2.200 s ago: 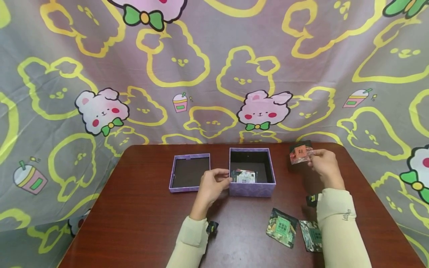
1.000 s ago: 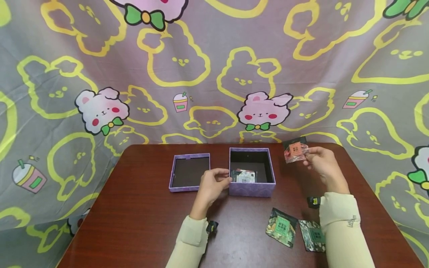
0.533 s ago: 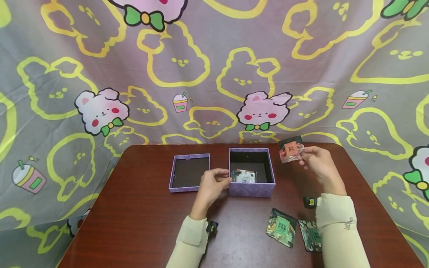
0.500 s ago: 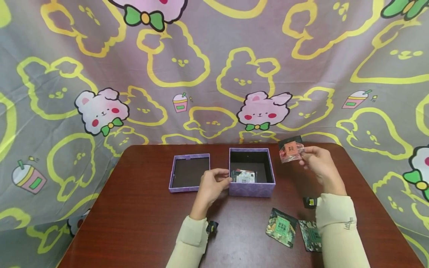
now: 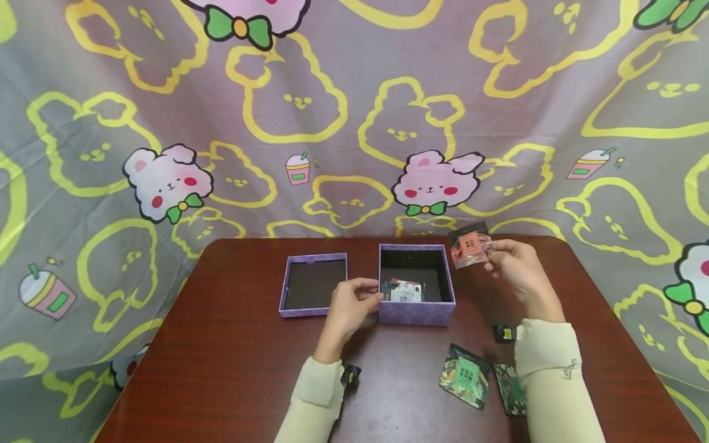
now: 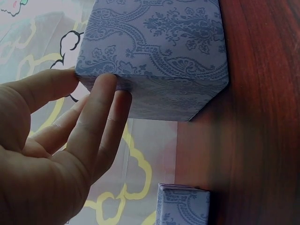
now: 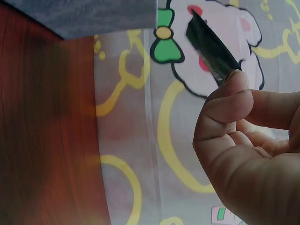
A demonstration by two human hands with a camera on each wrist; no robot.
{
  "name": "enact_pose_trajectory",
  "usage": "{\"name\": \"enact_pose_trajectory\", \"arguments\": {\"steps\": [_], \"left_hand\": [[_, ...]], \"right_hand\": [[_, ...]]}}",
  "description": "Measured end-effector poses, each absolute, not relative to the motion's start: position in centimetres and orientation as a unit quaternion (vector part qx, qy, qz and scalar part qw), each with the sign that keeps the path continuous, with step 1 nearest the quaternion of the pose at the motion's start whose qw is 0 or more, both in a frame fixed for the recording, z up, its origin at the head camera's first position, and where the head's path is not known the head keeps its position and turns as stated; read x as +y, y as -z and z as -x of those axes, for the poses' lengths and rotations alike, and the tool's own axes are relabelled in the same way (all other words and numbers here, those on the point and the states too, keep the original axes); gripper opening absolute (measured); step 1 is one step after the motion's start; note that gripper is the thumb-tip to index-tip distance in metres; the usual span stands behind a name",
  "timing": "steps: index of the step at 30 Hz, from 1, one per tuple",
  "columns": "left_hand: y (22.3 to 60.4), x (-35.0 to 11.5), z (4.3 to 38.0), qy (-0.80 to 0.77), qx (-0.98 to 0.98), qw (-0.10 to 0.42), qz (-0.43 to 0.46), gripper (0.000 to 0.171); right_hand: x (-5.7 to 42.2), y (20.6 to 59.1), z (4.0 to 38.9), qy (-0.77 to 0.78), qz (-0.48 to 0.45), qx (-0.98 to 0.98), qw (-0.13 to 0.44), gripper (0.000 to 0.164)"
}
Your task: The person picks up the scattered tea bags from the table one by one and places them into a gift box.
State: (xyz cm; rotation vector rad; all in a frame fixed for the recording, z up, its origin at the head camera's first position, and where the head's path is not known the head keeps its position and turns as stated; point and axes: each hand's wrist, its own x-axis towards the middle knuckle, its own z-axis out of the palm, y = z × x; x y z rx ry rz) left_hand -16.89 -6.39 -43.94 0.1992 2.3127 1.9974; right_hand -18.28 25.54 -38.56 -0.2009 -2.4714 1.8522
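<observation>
In the head view a purple patterned box (image 5: 416, 314) stands uncovered on the table, with several sachets (image 5: 407, 291) lying inside near its front wall. My left hand (image 5: 350, 311) touches the box's left side near the front corner. Seen from the left wrist, its fairly straight fingers (image 6: 89, 122) rest against the patterned wall. My right hand (image 5: 517, 271) pinches a dark sachet (image 5: 469, 246) with an orange label by its right edge, thumb against finger. It holds this sachet raised, just right of the box. From the right wrist, the sachet (image 7: 211, 47) appears nearly edge-on.
The purple lid (image 5: 316, 286) lies with its dark inside up, left of the box. Two green-labelled sachets (image 5: 465, 376) lie at the front right; the right forearm partly covers one. A printed curtain (image 5: 354, 123) hangs behind the table (image 5: 221, 369).
My right hand has carried the orange-labelled sachet leftward and slightly up, from near the table's right back to beside the box. The left hand, box and lid have stayed put.
</observation>
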Motion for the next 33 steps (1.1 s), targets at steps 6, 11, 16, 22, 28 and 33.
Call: {"name": "enact_pose_trajectory", "arguments": {"steps": [6,11,16,22,28,33], "left_hand": [[43.9,-6.4,16.8,-0.646,0.759,0.043,-0.064,0.029],[44.0,-6.5,16.8,-0.644,0.761,0.042,-0.066,0.029],[43.9,-6.6,16.8,-0.640,0.764,0.040,-0.069,0.029],[43.9,-6.5,16.7,-0.645,0.760,0.038,-0.074,0.029],[43.7,-6.6,16.7,-0.640,0.764,0.037,-0.068,0.029],[43.8,-6.6,16.7,-0.642,0.763,0.040,-0.068,0.029]], "right_hand": [[24.3,38.6,18.3,-0.604,0.047,-0.795,0.014,0.026],[23.5,38.3,18.4,-0.603,0.045,-0.796,0.006,0.025],[22.4,38.2,18.4,-0.616,0.030,-0.788,0.001,0.025],[21.8,38.2,18.5,-0.624,0.020,-0.781,0.002,0.023],[20.7,37.9,18.6,-0.624,0.008,-0.782,-0.002,0.021],[19.6,37.7,18.5,-0.625,0.000,-0.780,-0.012,0.020]]}}
